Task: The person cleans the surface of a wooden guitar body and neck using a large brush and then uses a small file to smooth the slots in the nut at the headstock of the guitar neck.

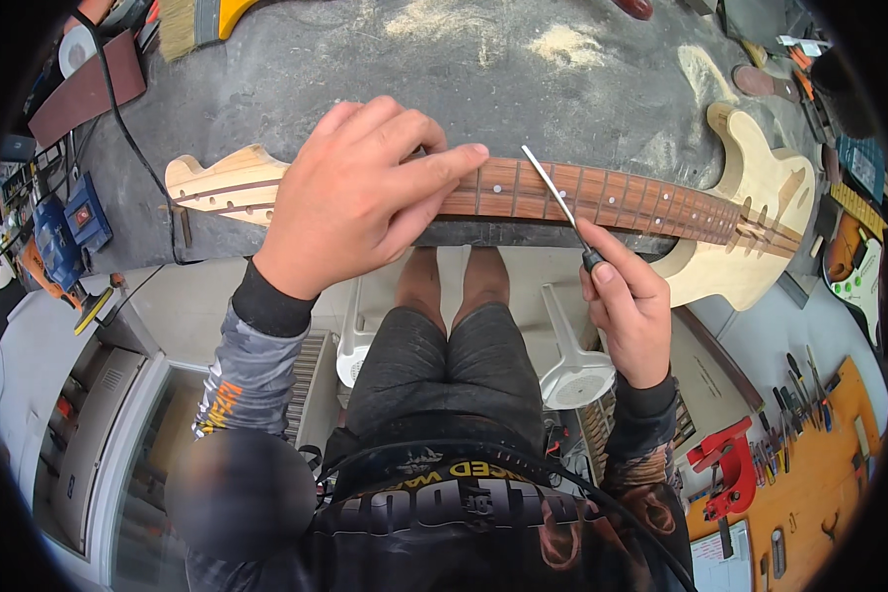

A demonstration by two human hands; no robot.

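A bare-wood guitar lies across the bench edge. Its pale headstock [217, 180] is at the left, the dark fretboard [612, 192] with frets and pale dots runs rightward, and the unpainted body [740, 261] sits at the right. My left hand [365, 187] is closed over the neck near the headstock, index finger stretched along the fretboard; its other fingers partly hide the neck. In my right hand [629, 311] is a slim file [553, 187], gripped by its black handle. The file's metal blade slants up and left across the fretboard; whether it touches the frets I cannot tell.
Pale wood dust [567, 44] lies on the dark bench [306, 79]. A brush [189, 28] is at the far left, and a black cable [118, 109] runs down beside the headstock. A red clamp [725, 469] and hand tools are on an orange-brown board [809, 523] at lower right.
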